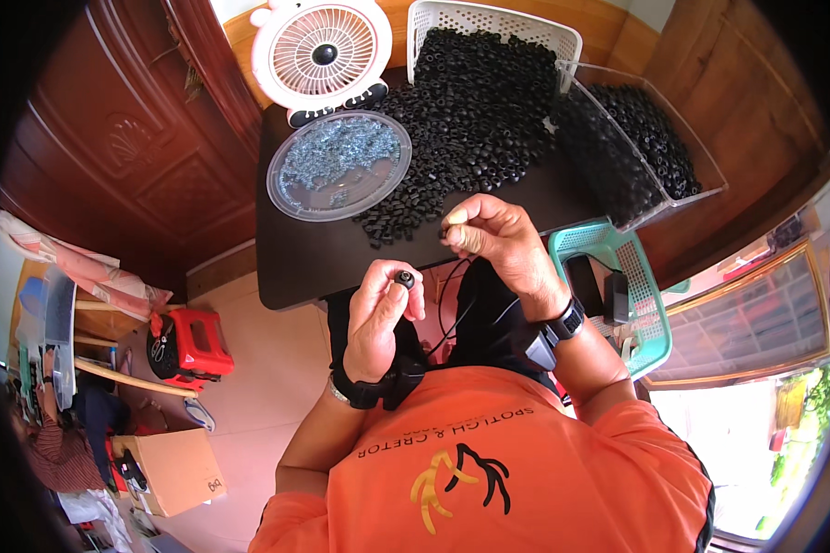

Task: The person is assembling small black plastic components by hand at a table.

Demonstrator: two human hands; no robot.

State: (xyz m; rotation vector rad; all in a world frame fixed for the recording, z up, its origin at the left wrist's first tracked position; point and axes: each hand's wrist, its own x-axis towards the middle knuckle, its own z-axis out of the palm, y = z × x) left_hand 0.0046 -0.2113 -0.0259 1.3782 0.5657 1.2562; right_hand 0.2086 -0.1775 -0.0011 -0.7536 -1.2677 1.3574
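My left hand (376, 318) is closed around a small black cylindrical part (404, 277), whose round end with a hole faces up between thumb and forefinger. To its right and a little farther off, my right hand (507, 247) is closed in a pinch, thumb against forefinger. Something small and dark shows at those fingertips, too little of it to name. Beyond both hands, a big heap of small black hollow cylinders (475, 120) covers part of the dark table (290, 253). A round clear tray (323, 214) of tiny bluish transparent pieces lies left of the heap.
A white basket (563, 41) backs the heap, with a white-and-pink fan (323, 55) to its left. At right stands a clear bin (710, 189) of black cylinders. A green basket (655, 332) sits by my right forearm. Another person (60, 442) is at far left.
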